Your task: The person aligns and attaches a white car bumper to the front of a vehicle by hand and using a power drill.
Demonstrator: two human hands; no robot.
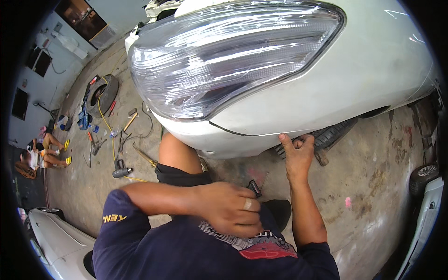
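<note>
A white car bumper [289, 107] fills the upper part of the view, with a clear headlight [238, 56] set above it. A dark curved seam runs through the bumper below the headlight's lower corner. My right hand [299, 156] is at the bumper's lower edge, thumb against it and the other fingers bent beneath. My left hand [231, 210] is drawn in across my chest, slightly blurred, its ringed fingers curled toward my dark shirt [186, 256]. Its fingertips are hidden, so whatever they hold does not show. Behind the right hand lies a black tire [333, 135], partly under the bumper.
A heat gun [122, 169], a hammer [130, 121] and other tools lie on the concrete floor to the left, by a yellow cord and a loose tire [108, 95]. A person [44, 151] sits far left. Cars [60, 238] stand at both lower sides.
</note>
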